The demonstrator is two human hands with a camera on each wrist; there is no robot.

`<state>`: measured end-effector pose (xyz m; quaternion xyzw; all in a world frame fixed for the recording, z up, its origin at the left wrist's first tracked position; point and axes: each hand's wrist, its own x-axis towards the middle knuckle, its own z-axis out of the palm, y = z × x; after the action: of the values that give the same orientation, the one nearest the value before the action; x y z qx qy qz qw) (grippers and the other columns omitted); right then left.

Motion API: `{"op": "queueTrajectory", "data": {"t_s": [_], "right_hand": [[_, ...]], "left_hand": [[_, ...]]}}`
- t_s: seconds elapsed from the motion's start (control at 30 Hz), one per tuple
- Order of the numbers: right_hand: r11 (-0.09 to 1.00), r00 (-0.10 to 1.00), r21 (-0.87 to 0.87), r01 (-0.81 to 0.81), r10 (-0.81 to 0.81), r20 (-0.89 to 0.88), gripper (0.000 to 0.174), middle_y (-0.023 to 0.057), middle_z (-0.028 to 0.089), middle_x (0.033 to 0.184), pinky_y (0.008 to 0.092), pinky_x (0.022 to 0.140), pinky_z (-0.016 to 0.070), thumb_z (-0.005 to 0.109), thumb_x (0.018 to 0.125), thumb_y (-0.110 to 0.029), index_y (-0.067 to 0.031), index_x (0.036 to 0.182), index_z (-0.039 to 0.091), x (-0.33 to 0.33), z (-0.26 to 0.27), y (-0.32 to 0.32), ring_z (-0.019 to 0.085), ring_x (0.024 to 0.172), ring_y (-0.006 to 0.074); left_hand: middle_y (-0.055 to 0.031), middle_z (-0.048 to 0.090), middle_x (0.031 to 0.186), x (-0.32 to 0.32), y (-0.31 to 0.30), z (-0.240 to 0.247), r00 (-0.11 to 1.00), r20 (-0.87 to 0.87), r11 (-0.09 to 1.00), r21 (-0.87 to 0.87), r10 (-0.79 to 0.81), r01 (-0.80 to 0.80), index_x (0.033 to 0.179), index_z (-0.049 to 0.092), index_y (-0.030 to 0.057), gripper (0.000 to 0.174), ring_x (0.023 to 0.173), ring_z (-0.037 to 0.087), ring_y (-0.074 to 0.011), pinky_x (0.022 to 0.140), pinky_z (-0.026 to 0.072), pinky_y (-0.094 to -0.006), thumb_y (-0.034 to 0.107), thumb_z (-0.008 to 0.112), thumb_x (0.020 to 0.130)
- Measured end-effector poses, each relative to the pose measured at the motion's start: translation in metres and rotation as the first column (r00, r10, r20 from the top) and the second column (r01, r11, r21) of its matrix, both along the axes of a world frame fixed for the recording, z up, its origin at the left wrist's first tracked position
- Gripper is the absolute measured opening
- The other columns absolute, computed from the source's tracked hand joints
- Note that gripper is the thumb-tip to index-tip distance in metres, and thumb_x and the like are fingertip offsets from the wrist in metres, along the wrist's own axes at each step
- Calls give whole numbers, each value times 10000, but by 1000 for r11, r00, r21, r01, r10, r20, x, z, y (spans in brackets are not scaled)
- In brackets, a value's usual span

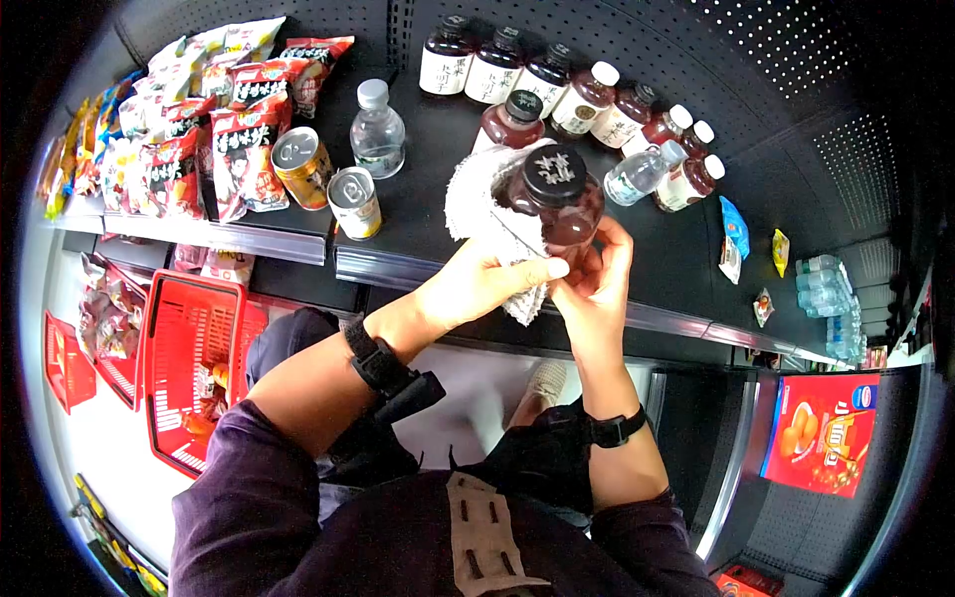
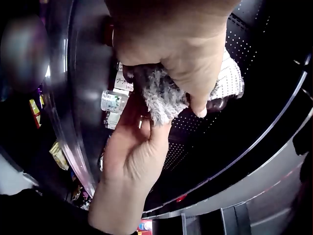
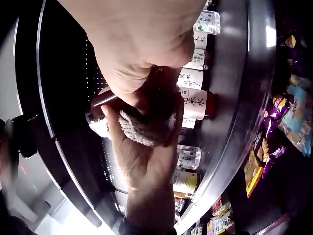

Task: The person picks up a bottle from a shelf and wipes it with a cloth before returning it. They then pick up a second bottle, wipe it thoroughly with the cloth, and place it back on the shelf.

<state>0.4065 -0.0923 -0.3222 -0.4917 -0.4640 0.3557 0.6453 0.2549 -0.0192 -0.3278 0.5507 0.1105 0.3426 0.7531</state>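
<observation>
A dark red drink bottle (image 1: pixel 580 221) with a black cap tilts toward me over the shelf's front edge. My left hand (image 1: pixel 477 284) grips a white fluffy cloth (image 1: pixel 477 196) wrapped against the bottle's left side, its thumb lying across toward the right hand. Low on the bottle, my right hand (image 1: pixel 600 284) holds it with bent fingers. The left wrist view shows the cloth (image 2: pixel 164 95) bunched between the left hand (image 2: pixel 176 44) above and the right hand (image 2: pixel 137 154) below. In the right wrist view, the cloth (image 3: pixel 137 129) passes under the right hand's fingers.
Behind stands a row of labelled dark drink bottles (image 1: pixel 494 70) on the black shelf (image 1: pixel 423 204). A clear water bottle (image 1: pixel 378 134), two cans (image 1: pixel 354 204) and snack bags (image 1: pixel 249 149) are to the left. Another clear bottle (image 1: pixel 637 179) leans at right. Red baskets (image 1: pixel 164 373) stand below left.
</observation>
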Motion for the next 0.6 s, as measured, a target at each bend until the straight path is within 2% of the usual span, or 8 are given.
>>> {"op": "queueTrajectory", "data": {"t_s": [0.1, 0.17, 0.33, 0.4, 0.47, 0.53, 0.57, 0.6], "right_hand": [[1000, 1000, 22, -10, 10, 6, 758, 121, 511, 1323, 361, 1018, 502, 783, 765, 69, -79, 1361, 339, 4, -6, -5, 579, 1204, 212], [998, 1000, 62, -29, 30, -9, 778, 122, 509, 1331, 370, 1038, 495, 786, 759, 71, -77, 1373, 332, 6, -10, -6, 572, 1221, 213], [1000, 1000, -3, -25, 25, 19, 798, 115, 486, 1369, 380, 1073, 477, 733, 751, 127, -80, 1401, 318, 5, -16, -12, 547, 1265, 223], [1000, 999, -17, 4, -3, 45, 801, 115, 483, 1376, 379, 1072, 477, 736, 750, 126, -82, 1402, 320, 4, -21, -12, 546, 1268, 225], [997, 992, -35, 74, -70, 105, 779, 93, 448, 1346, 350, 1009, 511, 782, 732, 92, -73, 1371, 368, 1, -21, -15, 573, 1202, 217], [987, 978, -66, 146, -134, 161, 761, 82, 424, 1322, 333, 956, 535, 805, 723, 71, -68, 1348, 395, 1, -26, -16, 587, 1154, 211], [985, 952, -4, 170, -163, 258, 728, 77, 400, 1286, 320, 873, 550, 831, 719, 26, -59, 1318, 426, 4, -27, -15, 595, 1080, 198], [984, 944, -5, 177, -168, 284, 726, 80, 403, 1283, 320, 864, 550, 836, 723, 9, -57, 1318, 426, 5, -29, -15, 597, 1068, 198]], "left_hand": [[-34, 659, 1172, -1, -2, 3, 999, 39, 999, 2, -33, 33, 1265, 621, 6, 374, 1077, 581, -104, 945, 490, -292, 138, 723, 931], [-37, 664, 1161, 2, -2, 0, 1000, 13, 997, 82, -11, 10, 1244, 632, 1, 370, 1062, 586, -102, 940, 495, -296, 121, 742, 911], [-40, 692, 1071, 3, -7, 4, 999, 16, 982, 182, 50, -52, 1146, 674, -12, 325, 984, 611, -96, 888, 518, -295, 90, 789, 859], [-47, 689, 1071, 5, -5, -1, 1000, -10, 987, 159, 19, -18, 1147, 670, -7, 339, 991, 611, -98, 901, 516, -300, 91, 798, 849], [-50, 683, 1091, 7, -5, -5, 999, 0, 982, 184, 40, -40, 1176, 653, -3, 376, 1005, 608, -101, 916, 513, -306, 96, 802, 846], [-48, 667, 1130, 8, -7, 1, 997, 36, 978, 194, 75, -81, 1246, 602, 2, 487, 1042, 595, -108, 939, 506, -309, 114, 823, 826], [-48, 664, 1138, 8, -8, 1, 995, 39, 974, 204, 87, -94, 1261, 590, 2, 514, 1050, 593, -110, 945, 504, -311, 118, 828, 821], [-48, 661, 1146, 8, -8, 1, 994, 42, 971, 213, 100, -106, 1276, 577, 1, 540, 1059, 590, -112, 951, 502, -312, 122, 833, 816]]}}
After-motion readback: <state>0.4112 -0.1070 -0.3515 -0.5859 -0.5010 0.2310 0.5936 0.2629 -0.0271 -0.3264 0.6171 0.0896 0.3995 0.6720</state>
